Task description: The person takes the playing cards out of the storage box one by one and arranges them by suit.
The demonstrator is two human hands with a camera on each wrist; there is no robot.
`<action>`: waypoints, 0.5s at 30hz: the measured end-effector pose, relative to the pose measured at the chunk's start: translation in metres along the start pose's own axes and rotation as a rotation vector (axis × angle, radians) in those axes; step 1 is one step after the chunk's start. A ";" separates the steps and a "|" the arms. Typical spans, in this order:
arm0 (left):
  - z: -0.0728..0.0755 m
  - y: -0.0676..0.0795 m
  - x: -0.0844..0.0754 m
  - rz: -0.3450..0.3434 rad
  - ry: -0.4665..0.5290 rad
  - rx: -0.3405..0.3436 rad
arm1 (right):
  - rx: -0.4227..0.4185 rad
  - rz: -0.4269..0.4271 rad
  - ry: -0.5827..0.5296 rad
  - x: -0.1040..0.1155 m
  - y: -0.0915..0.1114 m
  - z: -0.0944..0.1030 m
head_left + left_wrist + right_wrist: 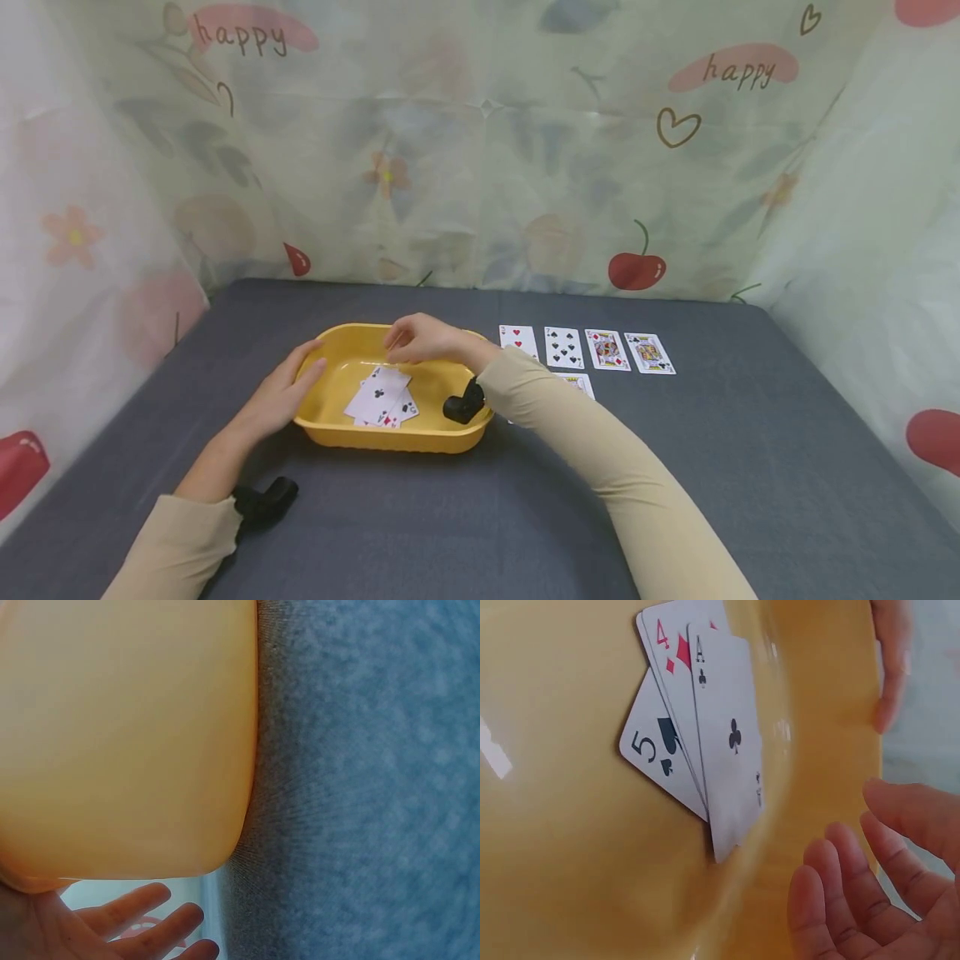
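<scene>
A yellow oval basin [390, 439] stands on the dark cloth. My left hand [281, 387] rests at its left rim, thumb over the inner side. In the left wrist view the left hand's fingers [150, 930] lie straight and spread beyond the basin wall. Over the basin's far right part hovers my right hand [427, 337]. Its fingers, loosely curled in the right wrist view, hold nothing visible. Inside the basin lies a small overlapping pile of playing cards: the ace of clubs [727, 727] on top, the four of diamonds [660, 645] and a five of spades [649, 742] beneath.
Right of the basin, a row of face-up cards includes a heart card [517, 337], a spade card [564, 347], a red face card [607, 350] and a black face card [649, 354]. Another card [577, 383] lies nearer, partly behind my right sleeve. Patterned curtains surround the table [750, 467].
</scene>
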State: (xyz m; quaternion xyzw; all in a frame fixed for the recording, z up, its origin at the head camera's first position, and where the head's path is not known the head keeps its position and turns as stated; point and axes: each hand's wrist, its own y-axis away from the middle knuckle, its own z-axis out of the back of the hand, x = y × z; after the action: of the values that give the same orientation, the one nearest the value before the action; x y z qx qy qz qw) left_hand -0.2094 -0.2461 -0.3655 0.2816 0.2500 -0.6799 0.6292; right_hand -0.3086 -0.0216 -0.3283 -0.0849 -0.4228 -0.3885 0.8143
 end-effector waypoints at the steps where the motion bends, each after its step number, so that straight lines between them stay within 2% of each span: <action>1: 0.000 0.000 0.000 0.000 0.000 -0.001 | 0.000 0.001 0.011 0.000 -0.002 -0.002; 11: 0.000 0.000 0.001 0.000 0.010 0.000 | 0.019 -0.046 0.113 0.000 -0.014 -0.020; 15: 0.000 0.000 0.001 0.006 0.005 0.002 | 0.018 -0.053 0.209 0.002 -0.014 -0.025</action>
State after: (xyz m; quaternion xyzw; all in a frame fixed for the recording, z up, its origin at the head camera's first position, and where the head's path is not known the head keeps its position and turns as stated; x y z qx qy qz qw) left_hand -0.2099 -0.2467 -0.3657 0.2845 0.2502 -0.6775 0.6304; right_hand -0.3020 -0.0442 -0.3452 -0.0252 -0.3411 -0.4128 0.8442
